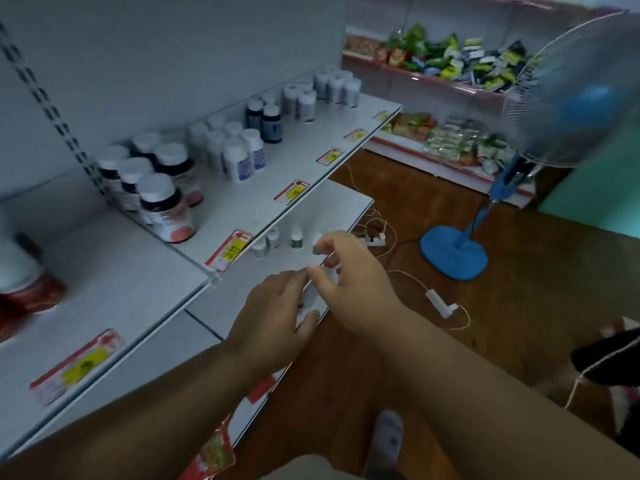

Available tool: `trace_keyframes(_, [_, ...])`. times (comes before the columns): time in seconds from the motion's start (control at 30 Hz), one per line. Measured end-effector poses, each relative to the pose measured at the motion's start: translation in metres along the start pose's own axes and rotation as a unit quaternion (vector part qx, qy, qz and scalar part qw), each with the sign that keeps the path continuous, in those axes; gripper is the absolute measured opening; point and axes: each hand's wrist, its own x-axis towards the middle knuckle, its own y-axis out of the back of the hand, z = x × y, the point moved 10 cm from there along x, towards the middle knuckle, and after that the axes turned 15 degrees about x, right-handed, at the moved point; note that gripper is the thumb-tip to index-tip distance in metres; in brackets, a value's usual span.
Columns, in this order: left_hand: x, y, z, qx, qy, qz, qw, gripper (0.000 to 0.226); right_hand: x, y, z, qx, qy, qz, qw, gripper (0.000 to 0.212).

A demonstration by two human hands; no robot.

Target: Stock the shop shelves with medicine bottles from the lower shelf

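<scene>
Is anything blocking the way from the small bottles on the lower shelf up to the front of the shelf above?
Nothing visible. The small bottles sit under the upper shelf's front edge, both hands just before them. The upper shelf's front strip is bare; its bottles stand further back.

Both hands at lower shelf edge, small bottles nearby.
</scene>
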Motion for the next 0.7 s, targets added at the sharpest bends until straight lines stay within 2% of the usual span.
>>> trace_keyframes(0.13, [0.052, -0.042, 0.001, 0.025, 0.073, 0.013, 0.997, 0.062, 0.063, 0.008, 0.066, 0.008, 0.019, -0.057, 0.998, 0.022])
trace_keyframes(0.33, [0.1, -0.108, -0.032, 0.039, 0.199, -0.048, 0.978, 0.064, 0.133, -0.01, 0.161, 0.044, 0.014, -0.145, 0.988, 0.035])
trace_keyframes(0.43, [0.118, -0.149, -0.066, 0.035, 0.259, -0.063, 0.963, 0.06, 0.158, -0.059, 0.22, 0.059, -0.018, -0.195, 0.979, 0.038])
trace_keyframes(0.6, [0.145, -0.259, -0.141, 0.029, 0.322, -0.081, 0.943, 0.058, 0.198, -0.158, 0.321, 0.067, -0.039, -0.18, 0.981, 0.048])
trace_keyframes(0.7, [0.164, -0.317, -0.188, 0.023, 0.351, -0.062, 0.934, 0.07, 0.219, -0.21, 0.381, 0.062, -0.05, -0.152, 0.985, 0.056])
